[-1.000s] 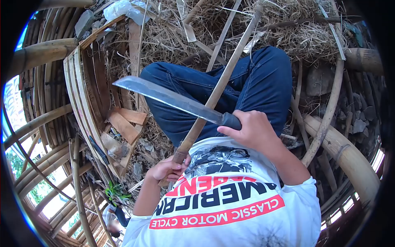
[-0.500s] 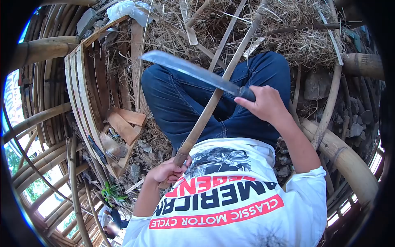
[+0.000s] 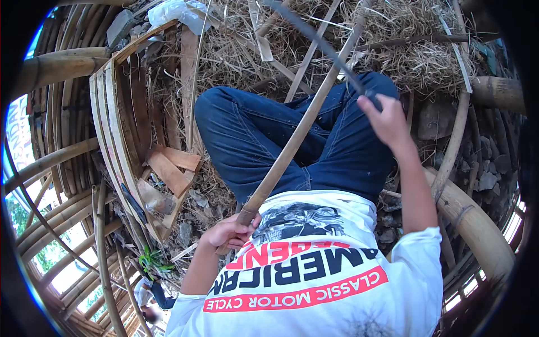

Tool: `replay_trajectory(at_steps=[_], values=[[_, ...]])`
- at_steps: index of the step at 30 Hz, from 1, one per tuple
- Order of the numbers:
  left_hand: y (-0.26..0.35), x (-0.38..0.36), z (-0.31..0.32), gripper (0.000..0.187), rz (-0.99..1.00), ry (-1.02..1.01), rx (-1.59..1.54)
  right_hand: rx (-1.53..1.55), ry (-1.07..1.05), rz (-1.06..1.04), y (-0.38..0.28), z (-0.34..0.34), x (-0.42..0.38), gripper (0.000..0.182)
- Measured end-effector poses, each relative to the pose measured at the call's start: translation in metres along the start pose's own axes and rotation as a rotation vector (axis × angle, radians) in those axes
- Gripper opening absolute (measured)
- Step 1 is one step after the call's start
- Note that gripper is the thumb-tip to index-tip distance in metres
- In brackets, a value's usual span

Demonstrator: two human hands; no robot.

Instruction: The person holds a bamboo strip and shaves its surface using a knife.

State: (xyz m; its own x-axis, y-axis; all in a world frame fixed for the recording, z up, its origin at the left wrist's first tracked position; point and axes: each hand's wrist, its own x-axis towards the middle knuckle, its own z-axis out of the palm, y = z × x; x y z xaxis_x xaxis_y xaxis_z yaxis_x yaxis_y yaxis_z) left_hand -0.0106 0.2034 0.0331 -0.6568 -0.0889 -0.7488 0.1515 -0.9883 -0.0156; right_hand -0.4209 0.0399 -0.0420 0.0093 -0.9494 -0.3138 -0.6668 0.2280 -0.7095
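A long bamboo strip (image 3: 292, 137) runs slantwise across my lap, from my waist up over the straw. Its near end is gripped in my left hand (image 3: 233, 231), close to my shirt. My right hand (image 3: 387, 121) is closed round the dark handle of a machete (image 3: 331, 51), above my knee at the right. The blade points up and to the left, seen nearly edge-on, and passes over the strip's far part. Its tip lies at the top edge of the view. Whether blade and strip touch, I cannot tell.
Bent bamboo slats (image 3: 109, 123) and wood pieces (image 3: 168, 171) lie on the left. Dry straw (image 3: 404, 62) covers the ground ahead, with a plastic bag (image 3: 179, 16). Thick bamboo poles (image 3: 474, 224) and stones are at the right. Another person (image 3: 147, 297) is at the lower left.
My right hand has moved up and to the right with the machete, and the blade has swung to point more steeply upward. My left hand still holds the strip's near end.
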Motion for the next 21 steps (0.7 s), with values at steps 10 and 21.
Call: replay_trajectory(at_steps=[10,21], values=[[0.002,0.011,0.050,0.039,0.338,0.801,1.092,0.018,-0.337,-0.200,-0.079,0.062,-0.124,0.062],[0.005,0.010,0.054,0.051,0.091,0.565,0.366,-0.125,-0.408,-0.358,-0.085,0.062,-0.141,0.071]])
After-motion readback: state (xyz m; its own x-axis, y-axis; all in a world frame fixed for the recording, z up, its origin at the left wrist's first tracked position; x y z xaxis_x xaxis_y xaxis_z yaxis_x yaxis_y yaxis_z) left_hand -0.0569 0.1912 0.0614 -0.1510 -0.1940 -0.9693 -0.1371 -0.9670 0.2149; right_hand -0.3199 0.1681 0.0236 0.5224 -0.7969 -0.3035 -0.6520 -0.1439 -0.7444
